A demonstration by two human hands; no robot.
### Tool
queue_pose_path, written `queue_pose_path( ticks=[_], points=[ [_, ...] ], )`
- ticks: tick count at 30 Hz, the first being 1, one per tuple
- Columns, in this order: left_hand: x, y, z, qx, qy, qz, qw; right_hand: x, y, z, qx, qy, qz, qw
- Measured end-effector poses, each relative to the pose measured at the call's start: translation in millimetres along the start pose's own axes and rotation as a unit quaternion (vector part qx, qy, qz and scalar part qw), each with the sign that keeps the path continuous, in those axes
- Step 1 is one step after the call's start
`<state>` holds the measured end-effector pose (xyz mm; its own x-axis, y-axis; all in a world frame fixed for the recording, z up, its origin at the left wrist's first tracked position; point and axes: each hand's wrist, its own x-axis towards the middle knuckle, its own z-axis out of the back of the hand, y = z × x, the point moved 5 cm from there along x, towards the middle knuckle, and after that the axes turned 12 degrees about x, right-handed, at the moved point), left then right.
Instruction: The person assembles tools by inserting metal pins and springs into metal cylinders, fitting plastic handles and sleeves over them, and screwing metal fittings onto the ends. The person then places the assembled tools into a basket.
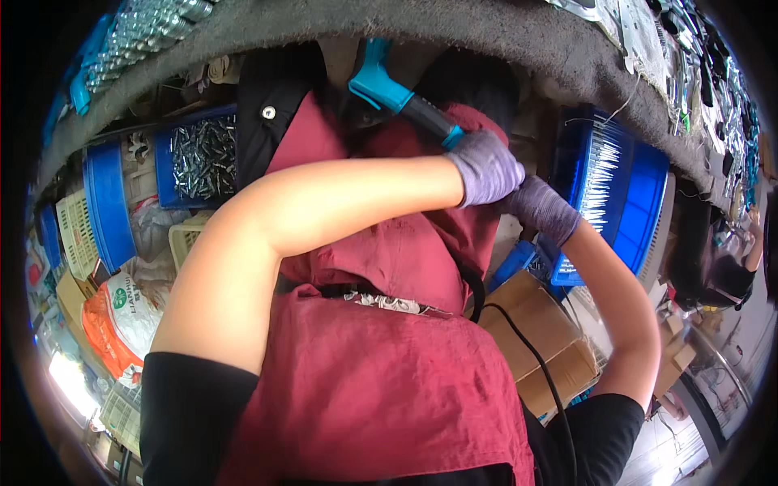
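Observation:
Both my hands wear purple-grey knitted gloves and meet over the right side of my lap. My left hand [486,166] is closed, its fingertips pressed in against my right hand. Curled fingers on my right hand [541,209] touch the left; whatever lies between them is hidden. A teal and black pistol-shaped tool [405,97] with a lever slants across my lap. Its narrow teal end reaches the back of my left glove; I cannot tell whether the hand touches it. A maroon apron [397,381] covers my body and legs.
A workbench edge [365,28] with grey cloth crosses the top, metal parts heaped on it. Blue bins hold small metal parts [203,158] at left and pointed pins [600,174] at right. A cardboard box [543,340] and black cable [527,344] are lower right. Another person [721,267] is far right.

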<state>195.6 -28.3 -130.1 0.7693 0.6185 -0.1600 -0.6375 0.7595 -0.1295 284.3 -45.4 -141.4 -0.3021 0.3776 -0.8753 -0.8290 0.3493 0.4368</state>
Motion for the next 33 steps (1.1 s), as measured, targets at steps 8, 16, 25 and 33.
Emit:
queue_pose_path(
  ticks=[8, 16, 25, 33],
  points=[
    [0, 16, 15, -0.010, 0.069, 0.012, 0.997, 4, 17, 22, -0.229, -0.156, -0.048, 0.960],
    [4, 23, 15, -0.092, 0.062, 0.073, 0.991, -26, 48, 38, -0.278, -0.184, -0.048, 0.942],
    [-43, 40, 116, -0.561, -0.037, 0.026, 0.826, -149, 47, 33, 0.329, -0.333, 0.341, 0.815],
    [-52, 34, 171, -0.697, 0.051, -0.091, 0.710, -95, 99, -51, 0.288, -0.242, 0.479, 0.793]
  ],
)
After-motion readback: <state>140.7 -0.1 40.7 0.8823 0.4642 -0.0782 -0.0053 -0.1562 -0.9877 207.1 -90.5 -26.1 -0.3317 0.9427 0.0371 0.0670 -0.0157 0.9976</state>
